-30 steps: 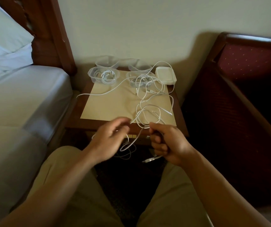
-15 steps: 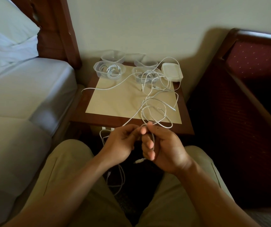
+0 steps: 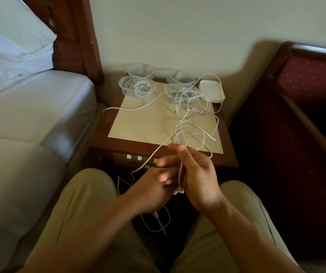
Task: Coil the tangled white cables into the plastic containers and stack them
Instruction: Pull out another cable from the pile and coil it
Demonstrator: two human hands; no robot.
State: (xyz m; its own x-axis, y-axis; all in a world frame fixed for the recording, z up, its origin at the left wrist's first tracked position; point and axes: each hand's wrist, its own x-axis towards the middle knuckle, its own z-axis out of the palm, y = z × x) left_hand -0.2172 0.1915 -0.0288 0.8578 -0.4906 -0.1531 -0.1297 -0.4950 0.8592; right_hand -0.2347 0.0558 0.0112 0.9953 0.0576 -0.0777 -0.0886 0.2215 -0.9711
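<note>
item: one white cable (image 3: 181,172), plug end down, pinched upright in my right hand (image 3: 199,174) between thumb and curled fingers, held over my lap in front of the nightstand (image 3: 227,156); my left hand (image 3: 154,186) sits against the right with fingers curled toward the same strand, though whether they actually close on it i cannot tell, as they are blurred. item: the tangle (image 3: 192,123), loose loops lying across the pale tabletop and running from my grip back to the far right container (image 3: 179,93), over whose rim several strands cross. risk, by my reckoning: drawing the strand toward me would tighten those loops into a knot, or drag that light container across the top and off it. risk: one run trails off the left edge of the table (image 3: 106,110) and another hangs between my knees (image 3: 158,223), where either may snag on the table front as i wind. item: container at far left (image 3: 137,87), a coil already lying inside. item: two more clear tubs behind (image 3: 141,70), apparently without cable. item: white lidded box (image 3: 211,91) at the back right corner, a cable looped round behind it, so it may be pulled along too. surroundings: bed (image 3: 30,115) to the left, upholstered chair (image 3: 306,95) to the right, both close against the nightstand, leaving little room to spread the cable out.
</note>
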